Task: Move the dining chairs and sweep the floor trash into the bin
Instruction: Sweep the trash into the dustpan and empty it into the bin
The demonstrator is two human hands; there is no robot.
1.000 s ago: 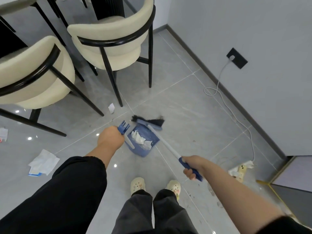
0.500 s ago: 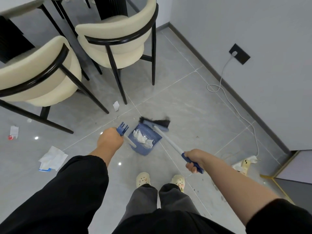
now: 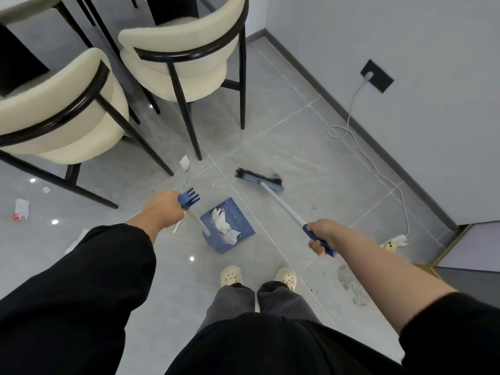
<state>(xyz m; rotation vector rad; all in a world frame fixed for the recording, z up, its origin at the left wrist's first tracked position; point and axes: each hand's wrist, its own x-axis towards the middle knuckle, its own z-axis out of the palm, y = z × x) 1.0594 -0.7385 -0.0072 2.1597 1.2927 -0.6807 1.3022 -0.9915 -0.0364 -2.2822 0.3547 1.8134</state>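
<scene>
The blue dustpan (image 3: pixel 230 226) sits tilted on the grey tiled floor (image 3: pixel 297 142) just ahead of the person's feet, with crumpled white tissue (image 3: pixel 224 223) lying in its tray. The left hand (image 3: pixel 162 209) is clenched around the blue comb-topped grip of the dustpan's white handle (image 3: pixel 198 221). The right hand (image 3: pixel 322 235) grasps the blue grip of the broom (image 3: pixel 281 201), whose white shaft slants forward to the black-bristled head (image 3: pixel 259 178) resting on the floor beyond the dustpan, apart from it. A small white paper scrap (image 3: pixel 184 163) lies beside a leg of the nearer of 2 cream dining chairs (image 3: pixel 186 58), the other chair (image 3: pixel 54 112) standing to its left. More paper litter (image 3: pixel 21 208) lies at the far left. A white cable (image 3: pixel 349 125) runs from the black wall socket (image 3: pixel 376 75) along the baseboard.
</scene>
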